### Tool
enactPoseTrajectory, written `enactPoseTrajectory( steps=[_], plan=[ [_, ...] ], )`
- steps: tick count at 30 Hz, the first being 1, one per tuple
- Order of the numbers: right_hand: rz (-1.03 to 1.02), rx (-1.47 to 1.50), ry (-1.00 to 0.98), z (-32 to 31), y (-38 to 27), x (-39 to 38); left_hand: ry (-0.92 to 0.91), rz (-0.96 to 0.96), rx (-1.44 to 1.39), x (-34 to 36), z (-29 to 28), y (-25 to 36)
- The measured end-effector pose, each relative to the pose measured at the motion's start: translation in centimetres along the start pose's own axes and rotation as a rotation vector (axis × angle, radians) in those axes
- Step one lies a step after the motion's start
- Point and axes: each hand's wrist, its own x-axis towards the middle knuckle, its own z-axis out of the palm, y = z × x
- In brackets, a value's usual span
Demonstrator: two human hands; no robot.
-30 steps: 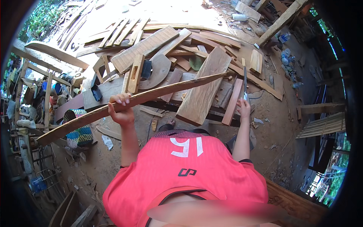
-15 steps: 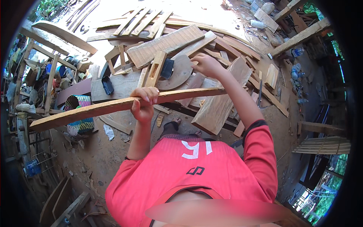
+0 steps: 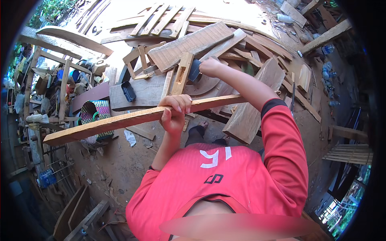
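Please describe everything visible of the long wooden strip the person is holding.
The long wooden strip is narrow, bare and tan, with a rough-looking edge. The left hand grips it, fingers over the top, thumb on the near side. It slants up to the right, its left part overlapping a woven basket in view; its right end is hidden at the right forearm.

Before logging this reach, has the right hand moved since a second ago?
Yes: the right hand went from right of the nearer wide plank to its left, farther out.
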Motion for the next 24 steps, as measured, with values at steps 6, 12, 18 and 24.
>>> enactPoseTrajectory(
  steps=[6, 12, 18, 24],
  plan=[
    [-0.062, 0.401, 0.531, -5.1, 3.2, -7.0, 0.048, -0.060, -0.096, 0.2, 0.9, 0.3],
    [0.507, 1.000, 1.259, -4.5, 0.9, -19.4, 0.162, -0.081, -0.211, 1.0, 1.8, 0.2],
    [0.905, 0.928, 1.484, 3.3, -0.4, -30.9, 0.037, 0.008, -0.264, 2.0, 3.6, 2.1],
    [1.094, 1.019, 1.411, 8.3, -2.8, -32.4, -0.024, 0.065, -0.149, 0.9, 5.3, 2.2]
  ],
)
